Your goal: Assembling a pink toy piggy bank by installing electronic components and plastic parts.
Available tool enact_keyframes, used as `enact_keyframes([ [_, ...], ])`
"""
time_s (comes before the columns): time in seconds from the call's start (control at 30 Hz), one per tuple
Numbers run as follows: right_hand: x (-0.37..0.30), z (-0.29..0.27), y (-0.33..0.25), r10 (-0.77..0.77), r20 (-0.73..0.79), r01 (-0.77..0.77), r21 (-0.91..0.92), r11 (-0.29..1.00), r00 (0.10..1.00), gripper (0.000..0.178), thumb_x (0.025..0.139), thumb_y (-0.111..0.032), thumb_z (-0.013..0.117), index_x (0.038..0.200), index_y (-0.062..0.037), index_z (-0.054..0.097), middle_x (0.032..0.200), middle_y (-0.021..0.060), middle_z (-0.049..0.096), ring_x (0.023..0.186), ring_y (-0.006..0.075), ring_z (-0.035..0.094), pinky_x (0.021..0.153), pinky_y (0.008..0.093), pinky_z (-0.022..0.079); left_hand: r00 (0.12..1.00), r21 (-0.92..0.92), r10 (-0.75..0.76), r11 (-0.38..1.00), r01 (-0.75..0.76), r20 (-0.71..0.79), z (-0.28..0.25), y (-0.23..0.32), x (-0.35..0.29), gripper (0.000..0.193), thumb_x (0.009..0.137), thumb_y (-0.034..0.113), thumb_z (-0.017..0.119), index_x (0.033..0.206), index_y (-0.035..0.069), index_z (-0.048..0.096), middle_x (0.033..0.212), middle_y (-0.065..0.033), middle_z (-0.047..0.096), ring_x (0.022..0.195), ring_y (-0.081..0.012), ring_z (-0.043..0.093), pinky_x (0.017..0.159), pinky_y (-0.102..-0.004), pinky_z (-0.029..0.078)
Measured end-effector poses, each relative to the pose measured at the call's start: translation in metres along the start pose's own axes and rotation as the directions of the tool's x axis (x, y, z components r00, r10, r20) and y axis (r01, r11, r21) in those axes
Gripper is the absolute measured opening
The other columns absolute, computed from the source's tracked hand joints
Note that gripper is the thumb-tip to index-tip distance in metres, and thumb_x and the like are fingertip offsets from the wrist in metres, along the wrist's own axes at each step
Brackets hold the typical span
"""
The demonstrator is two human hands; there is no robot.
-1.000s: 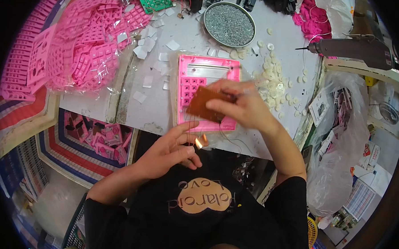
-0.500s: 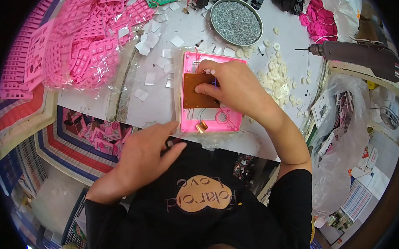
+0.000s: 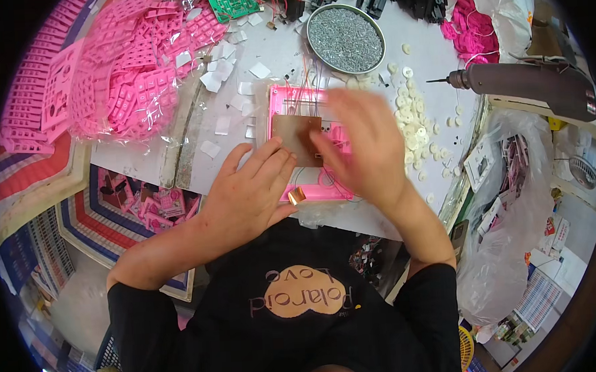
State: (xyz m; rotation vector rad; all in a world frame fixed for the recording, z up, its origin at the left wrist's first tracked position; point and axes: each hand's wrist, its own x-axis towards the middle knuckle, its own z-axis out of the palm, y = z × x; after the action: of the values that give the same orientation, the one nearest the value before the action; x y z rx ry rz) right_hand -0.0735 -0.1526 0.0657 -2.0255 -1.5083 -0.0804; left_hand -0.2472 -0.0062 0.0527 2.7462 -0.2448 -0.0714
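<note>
A pink plastic casing (image 3: 337, 193) lies in front of me on the table. Across its left part sits a brown circuit board (image 3: 294, 134), with thin wires (image 3: 316, 79) rising past its far edge. My left hand (image 3: 253, 188) rests at the near left of the casing, fingers stretched and the tips at the board's left edge. Over the casing's right side is my right hand (image 3: 370, 143), smeared by motion, its thumb near the board's right edge; its grip is unclear. A small copper-coloured strip (image 3: 297, 196) sticks out by the near edge.
A round tin of small screws (image 3: 346, 39) stands beyond the casing, with white plastic discs (image 3: 412, 124) scattered to the right. An electric screwdriver (image 3: 506, 84) juts in from the right. Bagged pink keypad parts (image 3: 131, 87) and a green circuit board (image 3: 231, 3) lie at the far left.
My left hand has moved up and right onto the casing's left side. My right hand has shifted off the board to its right, and wires now stand up beyond the board.
</note>
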Motion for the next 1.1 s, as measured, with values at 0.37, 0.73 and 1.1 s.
enact_keyframes([
  [0.37,-0.031,0.004,-0.022,-0.003,0.373,0.031,-0.07,0.997,0.928,0.048,0.079,-0.024,0.073,0.117,0.0031,0.065,0.126,0.0156,0.062,0.124,0.0305,0.054,0.106,0.0457,0.041,0.99,-0.298,-0.082,0.948,0.112,0.113,-0.053,-0.02,0.067,0.025,0.079,0.019,0.071,0.102,0.009,0.07,0.089,-0.0107,0.069,0.088,-0.0328,0.066,0.072,-0.0428,0.051],
  [0.73,-0.042,0.009,-0.019,-0.035,0.309,0.048,-0.033,0.998,0.95,0.05,0.075,-0.025,0.074,0.116,0.001,0.065,0.13,0.0155,0.059,0.125,0.0336,0.051,0.105,0.0479,0.041,0.998,0.213,-0.011,0.977,0.025,-0.066,0.011,-0.069,0.253,0.016,0.081,0.028,0.07,0.084,0.012,0.07,0.088,-0.0051,0.069,0.092,-0.0263,0.066,0.087,-0.0456,0.041],
  [1.1,0.01,-0.129,0.093,0.239,-0.794,0.285,0.455,0.844,0.56,0.054,0.094,-0.025,0.057,0.136,0.0035,0.041,0.119,0.0232,0.06,0.105,0.0338,0.061,0.099,0.0521,0.045,0.964,0.278,-0.096,0.946,0.166,-0.247,0.007,-0.086,0.263,0.023,0.091,0.029,0.056,0.083,0.012,0.069,0.08,-0.0061,0.068,0.086,-0.0278,0.067,0.083,-0.0497,0.044],
])
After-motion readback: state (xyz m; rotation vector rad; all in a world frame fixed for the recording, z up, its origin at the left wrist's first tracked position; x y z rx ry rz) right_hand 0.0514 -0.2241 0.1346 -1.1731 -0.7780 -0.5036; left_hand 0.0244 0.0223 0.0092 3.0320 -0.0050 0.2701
